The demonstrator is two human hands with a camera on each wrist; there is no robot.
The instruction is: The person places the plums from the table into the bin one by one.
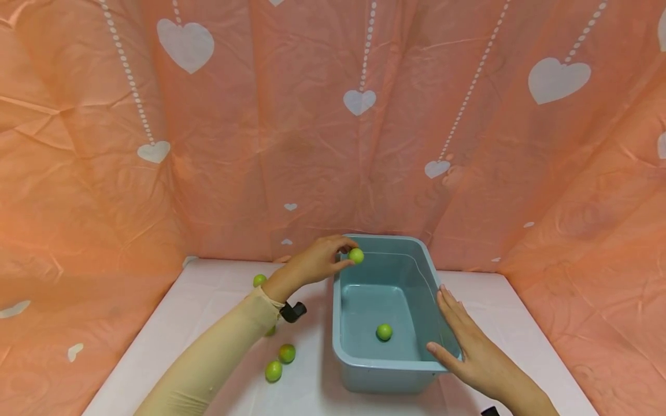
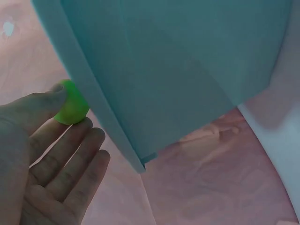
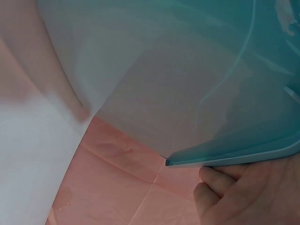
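My left hand (image 1: pixel 318 261) pinches a green lime (image 1: pixel 356 256) between thumb and fingertips, over the far left corner of a blue-grey plastic tub (image 1: pixel 382 378). In the left wrist view this lime (image 2: pixel 75 105) shows beside the tub's rim (image 2: pixel 84 75), with the other fingers spread loosely. A second lime (image 1: pixel 384 331) lies on the tub's floor. At the tub's near right corner, my right hand (image 1: pixel 476 349) rests on the rim, fingers extended along the outer side and thumb over the edge. The right wrist view has its fingertips just below the rim (image 3: pixel 253 159).
Left of the tub, several more limes lie on the white table (image 1: pixel 208 306): a pair near the front (image 1: pixel 273 371), one farther back (image 1: pixel 259 280), and one partly hidden by the left forearm (image 1: pixel 270 331). An orange curtain (image 1: pixel 307 144) with white hearts encloses the back and sides.
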